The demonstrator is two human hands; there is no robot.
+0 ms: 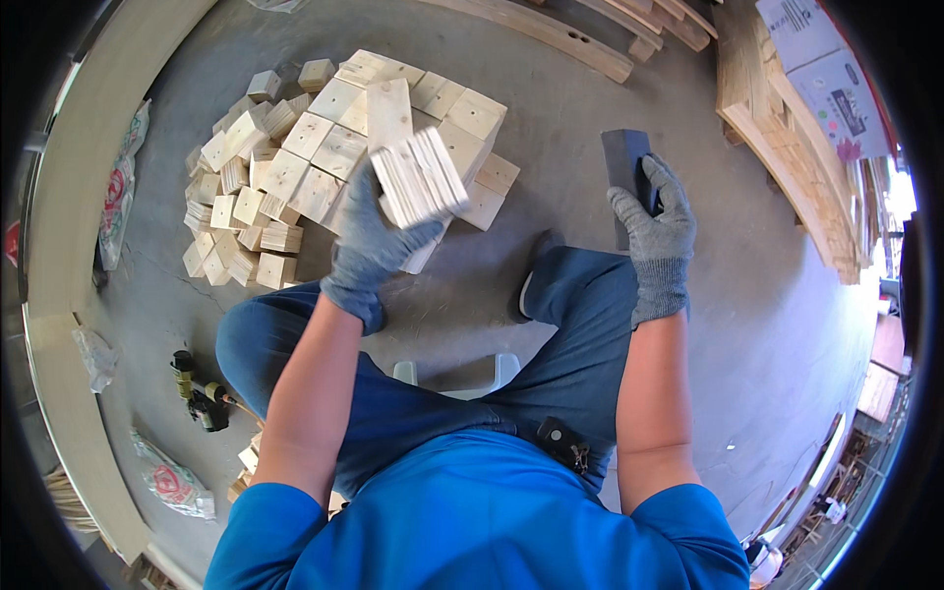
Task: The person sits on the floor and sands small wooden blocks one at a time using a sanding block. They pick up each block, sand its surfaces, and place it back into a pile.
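My left hand (369, 241), in a grey knitted glove, is closed around a pale wooden block (423, 177) with a striped, layered face. It holds the block over a stack of similar wooden blocks (339, 152); a longer pale piece (390, 113) shows just behind it. Off to the right, my right hand (657, 221), gloved the same way, grips a dark grey flat-faced block (624, 157), its fingers and thumb around the long edges. The block's lower part is partly covered by the hand. A wide gap separates the two hands.
Loose small blocks (251, 206) lie heaped left of the stack. Timber beams (551, 34) lie at the back, and a wooden pallet (752, 108) carries a carton (836, 98) at far right. A cordless power tool (202, 393) rests by my left knee, near plastic bags (172, 477).
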